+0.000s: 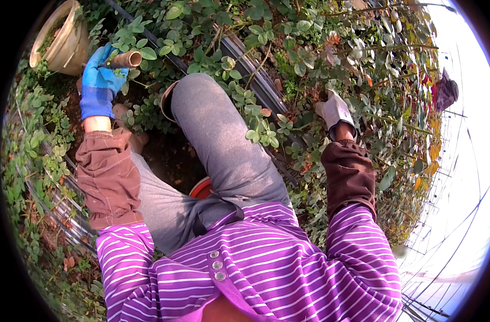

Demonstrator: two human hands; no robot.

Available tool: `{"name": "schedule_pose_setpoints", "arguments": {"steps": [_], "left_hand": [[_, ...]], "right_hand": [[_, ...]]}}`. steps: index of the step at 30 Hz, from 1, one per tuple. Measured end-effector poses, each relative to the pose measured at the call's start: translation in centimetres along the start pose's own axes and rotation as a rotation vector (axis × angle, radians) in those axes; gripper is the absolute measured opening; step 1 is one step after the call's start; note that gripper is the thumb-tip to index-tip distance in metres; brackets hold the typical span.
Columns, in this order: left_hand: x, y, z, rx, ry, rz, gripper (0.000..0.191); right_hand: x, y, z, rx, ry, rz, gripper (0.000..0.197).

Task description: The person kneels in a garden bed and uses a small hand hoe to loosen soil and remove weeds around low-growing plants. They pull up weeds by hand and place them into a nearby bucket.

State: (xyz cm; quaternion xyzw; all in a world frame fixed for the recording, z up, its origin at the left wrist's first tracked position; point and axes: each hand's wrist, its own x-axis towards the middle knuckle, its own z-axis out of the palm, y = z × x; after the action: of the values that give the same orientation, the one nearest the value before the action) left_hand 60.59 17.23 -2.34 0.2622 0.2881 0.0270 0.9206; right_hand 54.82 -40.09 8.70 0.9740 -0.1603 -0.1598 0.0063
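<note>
My left hand (102,76), in a blue work glove, is closed around a brown hollow tube (126,60), its open end facing right. The tube's other end is hidden by the glove. Small green leaves lie against the fingers. Just beyond this hand, a beige plastic bucket (74,44) leans with some weeds inside. My right hand (338,109), in a pale glove with a dark cuff, reaches down into the leafy rose plants (305,60). Its fingertips are partly hidden, so I cannot tell whether they grip anything.
Shiny metal rails (255,72) run through the plants, beside a black pipe (156,38). More rails (64,201) lie at left. A red curved rim (200,188) shows beneath my legs. At far right, a dark purple hat (447,90) suggests another person behind the foliage.
</note>
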Motion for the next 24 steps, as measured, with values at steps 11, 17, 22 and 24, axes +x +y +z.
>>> {"name": "schedule_pose_setpoints", "arguments": {"steps": [11,17,22,24], "left_hand": [[-1.0,-0.6,1.5,-0.015,0.035,-0.010,0.038],[-0.1,-0.1,0.0,0.030,-0.013,-0.011,0.037],[-0.4,0.0,0.2,-0.085,0.002,-0.031,0.035],[-0.5,-0.2,0.9,-0.084,0.003,-0.029,0.034]], "right_hand": [[1.5,0.2,-0.2,0.008,0.270,-0.046,0.042],[-1.7,-0.2,-3.1,0.040,0.022,0.002,0.039],[-5.5,-0.2,-2.8,0.381,-0.018,0.041,0.042],[-6.6,0.0,-3.0,0.056,0.046,-0.108,0.052]]}}
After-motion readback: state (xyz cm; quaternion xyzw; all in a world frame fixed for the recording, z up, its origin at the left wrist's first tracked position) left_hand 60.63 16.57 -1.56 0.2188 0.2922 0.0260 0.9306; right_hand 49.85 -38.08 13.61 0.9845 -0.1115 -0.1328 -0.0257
